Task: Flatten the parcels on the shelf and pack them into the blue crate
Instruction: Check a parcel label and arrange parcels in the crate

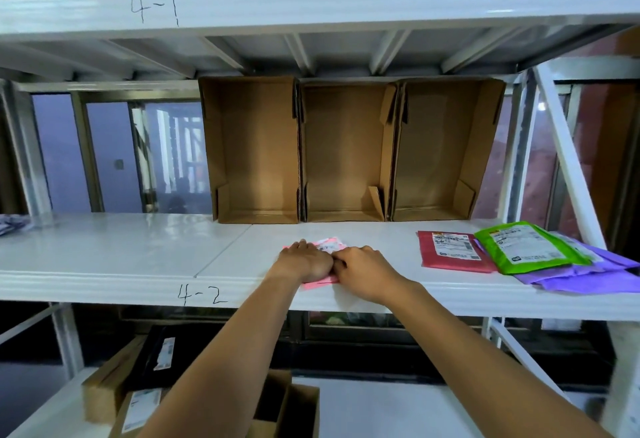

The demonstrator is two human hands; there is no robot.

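Observation:
A pink parcel (329,245) with a white label lies on the white shelf (138,250) marked 4-2, near its front edge. My left hand (304,261) and my right hand (363,269) lie side by side on top of it, palms down, covering most of it. Whether the fingers are flat or curled is hard to tell. To the right lie a red parcel (450,250), a green parcel (526,247) and purple parcels (588,273), overlapping. No blue crate shows in this view.
Three open cardboard boxes (346,150) stand on their sides at the back of the shelf. Another shelf board (242,5) marked 4-1 hangs overhead. Below, a lower shelf holds cardboard boxes (114,389) and a black parcel (152,358). A slanted brace (568,153) stands at the right.

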